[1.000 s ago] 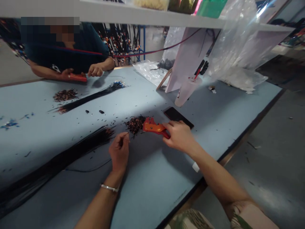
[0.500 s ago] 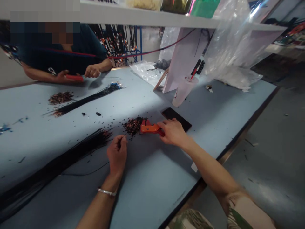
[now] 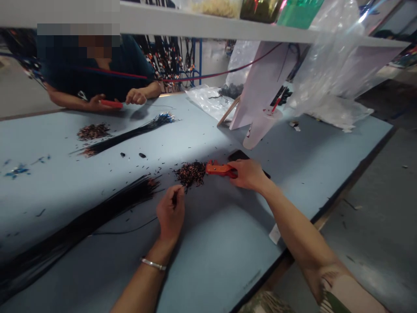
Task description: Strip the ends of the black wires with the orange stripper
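My left hand [image 3: 171, 212] is closed in a pinch on a thin black wire [image 3: 125, 231], whose tail trails left over the table. My right hand [image 3: 249, 174] grips an orange-red wire stripper [image 3: 220, 168] by its handles. The tool's jaws point left, at the edge of a heap of short black and copper-coloured scraps [image 3: 191, 174]. Left of my left hand lies a long bundle of black wires [image 3: 97, 213], its copper-tinted ends near the heap. A dark phone [image 3: 239, 154] is partly hidden behind my right hand.
Across the table [image 3: 208, 261] a co-worker holds a red tool [image 3: 111, 104] beside another wire bundle [image 3: 130, 134] and scrap pile [image 3: 94, 131]. A plastic cup [image 3: 260, 130] stands by the shelf support [image 3: 250, 95]. Plastic bags [image 3: 335, 111] lie at the right, under the overhead shelf [image 3: 202, 24].
The view has shifted, so most things sit farther right. The stripper in my right hand has turned, its jaws now showing more side-on. My left hand keeps its pinch on the wire.
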Available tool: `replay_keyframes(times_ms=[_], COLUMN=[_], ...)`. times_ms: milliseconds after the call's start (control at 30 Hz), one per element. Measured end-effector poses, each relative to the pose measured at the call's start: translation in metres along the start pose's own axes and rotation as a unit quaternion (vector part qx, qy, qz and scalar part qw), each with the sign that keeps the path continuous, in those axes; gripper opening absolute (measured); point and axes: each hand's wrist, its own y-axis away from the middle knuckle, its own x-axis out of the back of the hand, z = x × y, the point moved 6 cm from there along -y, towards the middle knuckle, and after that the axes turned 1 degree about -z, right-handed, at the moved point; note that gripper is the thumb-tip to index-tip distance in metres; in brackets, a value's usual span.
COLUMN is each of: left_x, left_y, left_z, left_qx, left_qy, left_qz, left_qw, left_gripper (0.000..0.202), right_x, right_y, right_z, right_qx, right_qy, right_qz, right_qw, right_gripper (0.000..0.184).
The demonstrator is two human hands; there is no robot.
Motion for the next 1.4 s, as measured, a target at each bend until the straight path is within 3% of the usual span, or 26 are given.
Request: replay_keyframes(times_ms=[67, 100, 167, 233, 367, 433, 500, 600, 667, 967, 1400], left_x=[0.0, 0.0, -0.001, -0.001, 0.0, 0.002, 0.004, 0.006, 0.008, 0.011, 0.01], left_y=[0.0, 0.0, 0.0, 0.0, 0.003, 0.004, 0.005, 0.007, 0.008, 0.012, 0.011], left_z=[-0.001, -0.001, -0.002, -0.002, 0.0, 0.001, 0.002, 0.003, 0.005, 0.015, 0.022], left_qx=[0.01, 0.013, 0.017, 0.014, -0.018, -0.033, -0.04, -0.048, -0.053, -0.091, -0.137], left_qy=[-0.003, -0.005, -0.004, -0.004, -0.019, -0.031, -0.037, -0.019, -0.003, -0.041, -0.068], left_qz=[-0.005, -0.007, -0.012, -0.017, -0.016, -0.003, 0.013, 0.027, 0.036, 0.005, 0.009], left_qw=[1.0, 1.0, 1.0, 1.0, 1.0, 0.999, 0.998, 0.998, 0.998, 0.995, 0.988], left_gripper=[0.02, 0.02, 0.02, 0.02, 0.02, 0.021, 0.019, 0.018, 0.018, 0.017, 0.014], right_x=[-0.006, -0.011, -0.025, -0.036, -0.055, -0.063, -0.07, -0.073, -0.074, -0.08, -0.072], right_y=[0.008, 0.013, 0.024, 0.035, 0.048, 0.051, 0.054, 0.056, 0.058, 0.061, 0.059], right_z=[-0.007, -0.012, -0.031, -0.05, -0.076, -0.081, -0.081, -0.08, -0.081, -0.079, -0.073], right_qx=[0.0, 0.004, 0.037, 0.046, 0.035, 0.029, 0.027, 0.041, 0.057, 0.064, 0.087], right_qy=[-0.169, -0.282, -0.509, -0.653, -0.787, -0.818, -0.835, -0.841, -0.837, -0.81, -0.812], right_qz=[-0.005, -0.019, -0.098, -0.168, -0.242, -0.264, -0.28, -0.301, -0.315, -0.341, -0.327], right_qw=[0.986, 0.959, 0.854, 0.737, 0.566, 0.51, 0.473, 0.447, 0.444, 0.472, 0.475], right_gripper=[0.031, 0.035, 0.038, 0.045, 0.043, 0.041, 0.041, 0.046, 0.049, 0.041, 0.045])
